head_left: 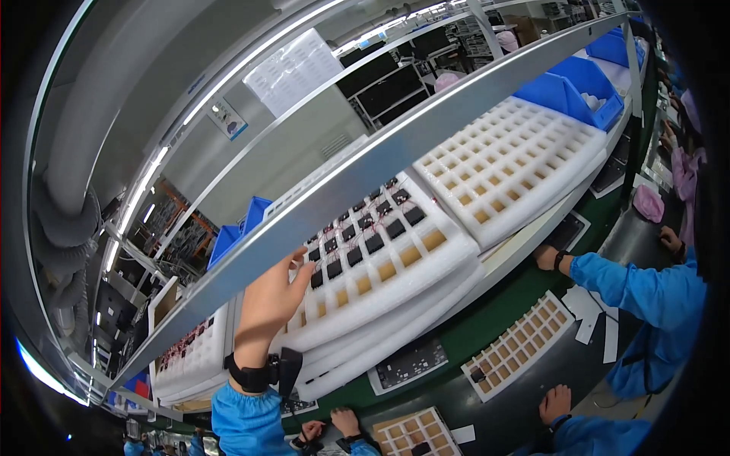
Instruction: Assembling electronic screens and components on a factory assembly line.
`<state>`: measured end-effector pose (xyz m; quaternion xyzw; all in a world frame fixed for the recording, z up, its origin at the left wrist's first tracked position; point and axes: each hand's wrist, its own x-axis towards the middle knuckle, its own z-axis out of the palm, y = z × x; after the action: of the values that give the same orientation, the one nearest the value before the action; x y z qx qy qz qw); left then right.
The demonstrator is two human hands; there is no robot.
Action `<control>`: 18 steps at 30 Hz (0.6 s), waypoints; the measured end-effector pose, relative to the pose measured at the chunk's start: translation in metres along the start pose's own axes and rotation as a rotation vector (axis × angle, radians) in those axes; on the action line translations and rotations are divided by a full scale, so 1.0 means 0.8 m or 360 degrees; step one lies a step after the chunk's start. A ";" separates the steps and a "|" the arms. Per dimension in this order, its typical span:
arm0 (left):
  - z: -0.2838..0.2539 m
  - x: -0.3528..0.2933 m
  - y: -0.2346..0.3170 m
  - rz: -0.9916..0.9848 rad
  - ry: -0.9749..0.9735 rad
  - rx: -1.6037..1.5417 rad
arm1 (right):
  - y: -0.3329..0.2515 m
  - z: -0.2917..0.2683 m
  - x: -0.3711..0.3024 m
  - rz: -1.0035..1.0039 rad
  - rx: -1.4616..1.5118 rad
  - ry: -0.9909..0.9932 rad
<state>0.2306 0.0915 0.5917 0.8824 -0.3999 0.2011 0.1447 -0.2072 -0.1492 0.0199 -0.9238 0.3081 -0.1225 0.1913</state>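
My left hand [268,302], with a black device strapped at the wrist, reaches up over the left side of a white foam tray [395,292]. Its thumb and fingers are apart beside the small black modules [374,242] with thin red wires; I see nothing in its grip. These modules fill the tray's upper pockets, while several near pockets show bare brown bottoms. At lower right, my right hand [556,403] appears to rest open on the dark worktable [487,414], fingers forward. Close to it lies a white-walled grid tray [523,343] with a dark piece in one cell.
A metal rail [388,163] crosses above the trays. Another foam tray [513,156] has bare pockets; blue bins [566,85] stand beyond it. Below lie a printed board sheet [409,366] and white paper pieces [589,308]. Co-workers' hands [546,257] are at right and bottom.
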 end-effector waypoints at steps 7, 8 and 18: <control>0.025 0.017 -0.013 -0.0137 -0.0305 -0.0225 | 0.013 0.016 -0.011 -0.0102 -0.0001 0.0026; 0.018 0.009 -0.015 -0.0177 -0.0230 -0.0216 | 0.011 0.018 0.003 -0.0106 0.0029 -0.0034; 0.051 -0.002 -0.034 -0.0371 0.0558 -0.0086 | 0.018 -0.004 0.016 -0.0211 0.0271 -0.0184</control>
<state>0.2601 0.0927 0.5526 0.8701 -0.2690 0.3226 0.2579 -0.2059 -0.1690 0.0181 -0.9281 0.2234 -0.1073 0.2780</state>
